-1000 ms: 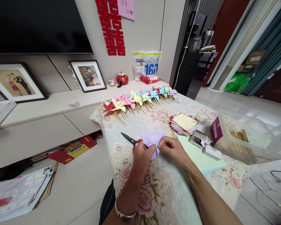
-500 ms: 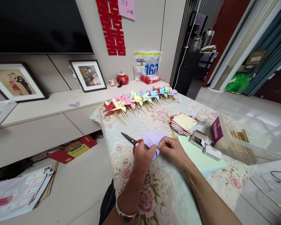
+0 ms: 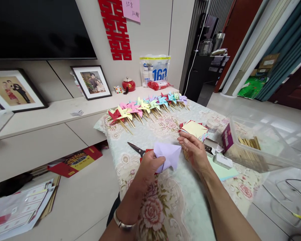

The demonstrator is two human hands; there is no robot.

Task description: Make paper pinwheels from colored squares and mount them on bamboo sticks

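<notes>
A lilac sheet of paper (image 3: 168,154) with creased, cut flaps is pinched by my left hand (image 3: 150,164), the thumb lying on top of it. My right hand (image 3: 192,150) is just right of the paper, apart from it, fingers extended and nothing visible in them. Scissors (image 3: 136,149) with red handles lie on the tablecloth, partly hidden behind my left hand. Beyond my right hand sits a stack of coloured paper squares (image 3: 194,129). A small open box of metal pins (image 3: 209,149) is partly covered by that hand.
Finished paper pinwheels (image 3: 142,107) on sticks line the table's far edge. At right stand a clear plastic bin (image 3: 273,160) with wooden sticks (image 3: 249,143), a small white box (image 3: 223,161) and green paper sheets (image 3: 223,171). A low cabinet (image 3: 65,108) with framed photos runs behind.
My right hand has let go of the lilac paper and moved right, its fingers opening out. The paper stays in my left hand and shows more of its face. The view has shifted slightly.
</notes>
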